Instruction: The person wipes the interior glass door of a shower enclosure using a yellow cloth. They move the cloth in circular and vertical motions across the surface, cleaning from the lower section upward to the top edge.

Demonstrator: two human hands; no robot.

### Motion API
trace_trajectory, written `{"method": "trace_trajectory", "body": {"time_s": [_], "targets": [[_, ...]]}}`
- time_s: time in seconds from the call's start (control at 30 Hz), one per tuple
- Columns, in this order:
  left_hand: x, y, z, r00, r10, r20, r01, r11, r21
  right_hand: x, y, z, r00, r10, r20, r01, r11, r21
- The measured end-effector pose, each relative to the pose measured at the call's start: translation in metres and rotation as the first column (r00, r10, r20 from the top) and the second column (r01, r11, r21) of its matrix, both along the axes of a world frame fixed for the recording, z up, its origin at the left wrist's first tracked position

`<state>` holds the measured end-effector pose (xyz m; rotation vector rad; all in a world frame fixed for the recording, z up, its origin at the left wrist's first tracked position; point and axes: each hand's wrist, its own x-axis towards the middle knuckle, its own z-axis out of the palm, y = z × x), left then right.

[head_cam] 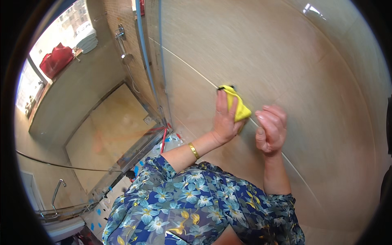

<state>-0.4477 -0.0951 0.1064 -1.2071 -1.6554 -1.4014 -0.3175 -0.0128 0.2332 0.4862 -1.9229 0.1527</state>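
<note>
A yellow cloth (238, 105) with a dark edge lies against the beige tiled wall (275, 55), across a pale grout line. My left hand (226, 118), with a gold bracelet (194, 150) at the wrist, presses on the cloth with its fingers spread over it. To the right of the cloth, my right hand (272, 128) is raised in front of the wall with its fingers curled. Nothing can be seen in it, though its palm is partly hidden.
A glass panel edge (145, 55) rises at the left, with a hand shower (127, 58) beyond it. A red bag (56, 60) and folded towels (86, 38) sit on a window ledge. Debris and blue scraps (137, 169) litter the floor. A curved tap (58, 191) stands at lower left.
</note>
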Motion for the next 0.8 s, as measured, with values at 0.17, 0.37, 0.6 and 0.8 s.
{"method": "trace_trajectory", "body": {"time_s": [0.17,0.37,0.6,0.8], "targets": [[0.036,0.012,-0.042,0.923,-0.175,-0.343,0.121,0.977,-0.174,0.015,-0.003,0.006,0.997,-0.069,-0.02,0.069,0.998,0.002],[0.011,0.01,-0.041,0.738,-0.306,-0.602,0.184,0.949,-0.256,0.012,-0.005,0.002,0.983,-0.181,0.022,0.176,0.974,0.144],[-0.04,-0.013,0.007,0.892,0.013,-0.452,-0.055,0.995,-0.081,0.011,0.001,-0.008,0.978,-0.208,-0.005,0.207,0.968,0.145],[-0.084,-0.025,0.027,0.956,0.144,-0.257,-0.135,0.989,0.051,-0.013,-0.017,-0.01,0.969,-0.243,0.039,0.233,0.959,0.162]]}}
